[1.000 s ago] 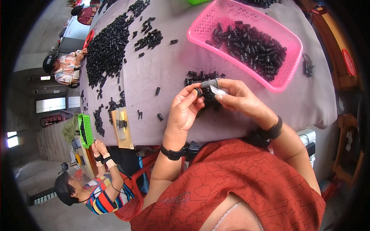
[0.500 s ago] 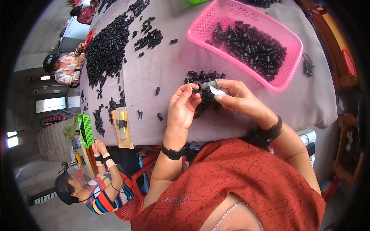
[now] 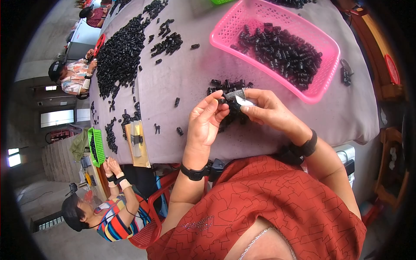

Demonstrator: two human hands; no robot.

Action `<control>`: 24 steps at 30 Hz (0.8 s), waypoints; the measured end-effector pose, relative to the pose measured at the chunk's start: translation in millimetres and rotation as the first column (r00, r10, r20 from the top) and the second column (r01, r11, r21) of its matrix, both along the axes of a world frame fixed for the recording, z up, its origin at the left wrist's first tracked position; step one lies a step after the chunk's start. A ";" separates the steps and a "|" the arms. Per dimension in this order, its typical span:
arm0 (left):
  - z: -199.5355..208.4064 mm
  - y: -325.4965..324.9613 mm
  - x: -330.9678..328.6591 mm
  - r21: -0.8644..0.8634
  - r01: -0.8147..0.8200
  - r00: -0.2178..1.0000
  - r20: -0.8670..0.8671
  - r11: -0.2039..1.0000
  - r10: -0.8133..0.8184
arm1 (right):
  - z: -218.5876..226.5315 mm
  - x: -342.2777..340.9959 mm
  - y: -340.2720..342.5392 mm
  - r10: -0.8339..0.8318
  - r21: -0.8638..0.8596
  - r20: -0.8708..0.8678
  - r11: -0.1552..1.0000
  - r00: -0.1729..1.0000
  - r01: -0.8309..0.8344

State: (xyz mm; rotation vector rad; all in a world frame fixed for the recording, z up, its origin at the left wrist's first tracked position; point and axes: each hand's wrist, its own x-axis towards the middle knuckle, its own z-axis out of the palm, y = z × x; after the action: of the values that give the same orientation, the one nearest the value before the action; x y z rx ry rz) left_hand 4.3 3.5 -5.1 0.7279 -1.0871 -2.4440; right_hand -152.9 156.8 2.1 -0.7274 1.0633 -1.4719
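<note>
My left hand (image 3: pixel 204 121) pinches a small black cylindrical plastic part (image 3: pixel 222 101) between thumb and fingers. In my right hand (image 3: pixel 273 110) is a short grey, rough-looking tool (image 3: pixel 235 94) with a flat white piece (image 3: pixel 244 102) by the thumb; its exact kind is unclear. The tool's grey end lies close to the black part, and whether they touch I cannot make out. Under both hands, partly hidden, spreads a small pile of similar black parts (image 3: pixel 229 84) on the grey tablecloth (image 3: pixel 173 86).
Beyond my right hand a pink basket (image 3: pixel 318 99) holds many black parts (image 3: pixel 281 54). A large heap of them (image 3: pixel 121 52) lies at the far left. Near the left table edge are a cardboard piece with tape (image 3: pixel 138 143) and a green basket (image 3: pixel 99 145). Co-workers (image 3: pixel 108 212) sit leftward.
My left fingers have shifted slightly on the black part, turning it a little. The right hand and its tool stay almost in place.
</note>
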 end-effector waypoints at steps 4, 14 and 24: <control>-2.0 0.8 -0.6 -0.010 0.049 0.999 -0.005 0.999 -0.049 | 0.3 0.1 0.0 -0.015 -0.027 -0.021 1.000 1.000 0.014; 1.4 3.0 -2.7 0.043 0.081 0.996 -0.048 0.996 -0.078 | -3.8 -0.3 -0.3 0.001 -0.046 -0.015 0.999 1.000 -0.001; -1.5 14.1 -7.9 0.058 0.119 0.993 -0.018 0.991 -0.118 | -1.9 1.4 0.1 0.085 -0.115 -0.073 0.989 0.994 -0.093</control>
State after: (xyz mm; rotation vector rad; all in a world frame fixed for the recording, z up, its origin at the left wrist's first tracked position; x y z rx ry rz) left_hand -3.6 17.6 -6.6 0.6812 -1.0856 -2.5868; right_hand -151.5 156.9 0.2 -0.9038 0.9877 -1.4511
